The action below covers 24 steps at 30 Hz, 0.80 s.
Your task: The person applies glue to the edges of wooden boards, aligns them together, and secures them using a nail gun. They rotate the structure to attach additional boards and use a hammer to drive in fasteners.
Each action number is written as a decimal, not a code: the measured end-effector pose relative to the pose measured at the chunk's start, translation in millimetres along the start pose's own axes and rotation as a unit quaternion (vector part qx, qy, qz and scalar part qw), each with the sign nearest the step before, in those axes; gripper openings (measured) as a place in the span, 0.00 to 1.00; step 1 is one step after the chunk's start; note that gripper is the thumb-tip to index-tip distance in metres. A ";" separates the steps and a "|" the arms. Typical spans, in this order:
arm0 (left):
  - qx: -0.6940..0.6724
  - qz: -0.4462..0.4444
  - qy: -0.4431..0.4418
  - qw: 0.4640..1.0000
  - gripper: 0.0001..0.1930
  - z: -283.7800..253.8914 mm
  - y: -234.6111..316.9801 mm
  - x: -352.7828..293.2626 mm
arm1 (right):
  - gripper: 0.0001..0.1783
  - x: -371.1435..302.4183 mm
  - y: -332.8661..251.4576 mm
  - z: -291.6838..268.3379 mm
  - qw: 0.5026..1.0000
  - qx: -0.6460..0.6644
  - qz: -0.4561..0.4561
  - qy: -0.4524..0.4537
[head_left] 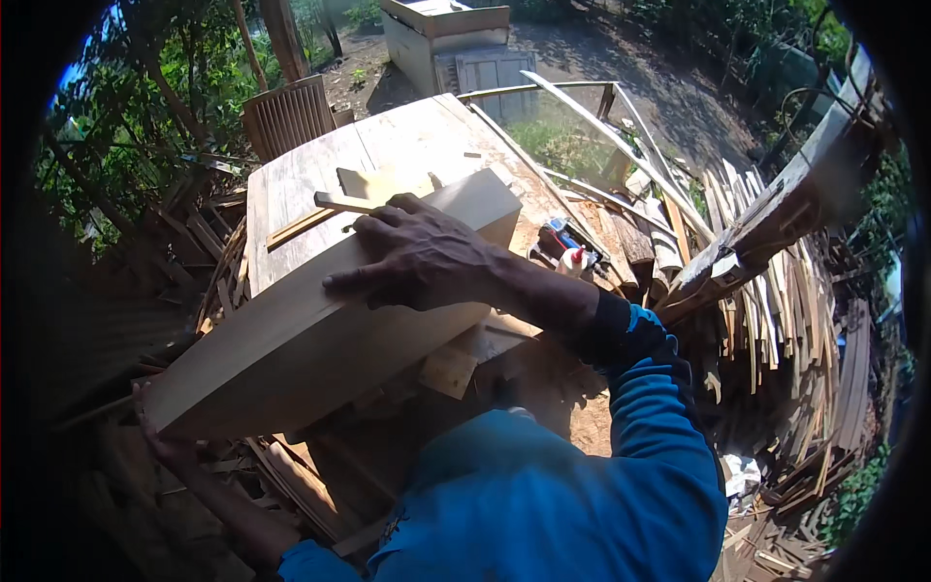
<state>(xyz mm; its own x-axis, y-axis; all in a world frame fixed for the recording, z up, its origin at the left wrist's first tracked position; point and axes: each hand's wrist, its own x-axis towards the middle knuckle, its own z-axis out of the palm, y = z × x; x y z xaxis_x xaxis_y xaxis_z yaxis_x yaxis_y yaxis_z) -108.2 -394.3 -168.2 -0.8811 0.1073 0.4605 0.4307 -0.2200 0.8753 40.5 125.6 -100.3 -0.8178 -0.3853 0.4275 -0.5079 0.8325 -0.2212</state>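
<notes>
Wooden piece point(320, 364) under right hand point(417, 252), fingers spread; left hand point(160, 436), fingers unclear; long axis toward table point(320, 145), right edge.

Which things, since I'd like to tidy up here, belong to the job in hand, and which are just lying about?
In the job:
large pale wooden piece, held by right hand and left hand
tabletop, probably

Lying about, it seems:
loose wood strips heaped at right
crumpled white thing below them
ridged brown panel beyond the tabletop
red-tipped white bottle, untouched
</notes>
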 end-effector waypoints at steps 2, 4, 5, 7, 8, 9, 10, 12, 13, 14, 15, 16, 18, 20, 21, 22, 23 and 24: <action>0.203 0.113 -0.057 0.971 0.31 -20.7 2.3 0.8 | 0.23 -6.4 -10.0 -5.0 0.998 -0.060 -0.027 0.019; 0.319 0.178 -0.087 0.927 0.34 -35.9 -1.2 7.7 | 0.23 -10.5 -6.8 -2.1 0.990 -0.110 -0.048 0.070; 0.324 0.177 -0.072 0.927 0.34 -32.8 -12.0 11.7 | 0.24 -13.5 -3.7 -0.1 0.978 -0.165 -0.077 0.105; 0.337 0.180 -0.066 0.922 0.35 -33.0 -13.6 11.8 | 0.23 -19.4 0.5 4.7 0.986 -0.107 -0.072 0.109; 0.207 0.105 -0.033 0.972 0.34 -34.6 -10.8 11.4 | 0.22 -23.0 3.4 10.7 0.985 -0.088 -0.059 0.139; 0.073 0.027 0.009 0.997 0.33 -43.8 -6.3 6.7 | 0.21 -28.6 0.1 3.3 0.975 -0.123 -0.064 0.172; 0.138 0.066 0.002 0.988 0.31 -58.2 -6.9 6.9 | 0.21 -34.5 -2.1 -4.0 0.963 -0.156 -0.065 0.209; 0.191 0.077 0.003 0.979 0.32 -51.8 -4.8 8.8 | 0.28 -85.1 15.8 -35.4 0.963 -0.106 0.030 0.245; 0.239 0.092 0.008 0.967 0.33 -39.8 -1.4 8.1 | 0.32 -113.4 48.0 -37.3 0.957 0.019 0.084 0.276; 0.058 -0.027 0.014 0.998 0.33 -25.1 -0.4 7.5 | 0.33 -134.2 67.0 -49.0 0.944 0.085 0.115 0.298; 0.067 -0.032 0.005 0.997 0.33 -24.8 0.4 10.7 | 0.34 -151.8 85.4 -56.5 0.884 0.336 0.142 0.292; 0.060 -0.028 0.019 0.998 0.33 -26.7 -5.0 11.0 | 0.34 -155.3 94.1 -59.2 0.886 0.350 0.165 0.255; 0.056 -0.022 0.047 0.997 0.33 -37.7 -4.9 11.8 | 0.33 -151.2 101.7 -58.8 0.916 0.313 0.166 0.188; 0.054 -0.016 0.024 0.998 0.33 -62.5 -3.2 13.6 | 0.32 -133.6 110.1 -42.6 0.955 0.230 0.125 0.141; 0.033 -0.013 0.000 0.999 0.33 -59.4 -3.4 16.3 | 0.30 -128.5 118.2 -33.7 0.960 0.221 0.107 0.134; 0.021 -0.027 0.043 0.998 0.32 -55.6 -5.8 16.2 | 0.26 -131.2 123.7 -27.2 0.957 0.228 0.128 0.125; 0.029 -0.029 0.044 0.998 0.32 -59.1 -2.2 16.7 | 0.25 -129.0 122.4 -27.1 0.955 0.236 0.134 0.118; 0.043 -0.031 0.038 0.998 0.31 -62.6 -2.4 16.2 | 0.23 -126.1 117.8 -31.0 0.954 0.242 0.140 0.111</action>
<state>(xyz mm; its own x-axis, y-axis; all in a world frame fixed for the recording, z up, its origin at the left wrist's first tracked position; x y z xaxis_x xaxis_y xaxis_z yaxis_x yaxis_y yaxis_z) -135.8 -452.8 -172.1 -0.9175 0.0432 0.3955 0.3872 -0.1308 0.9127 92.1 284.5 -153.1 -0.8897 -0.0358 0.4550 -0.3865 0.5893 -0.7094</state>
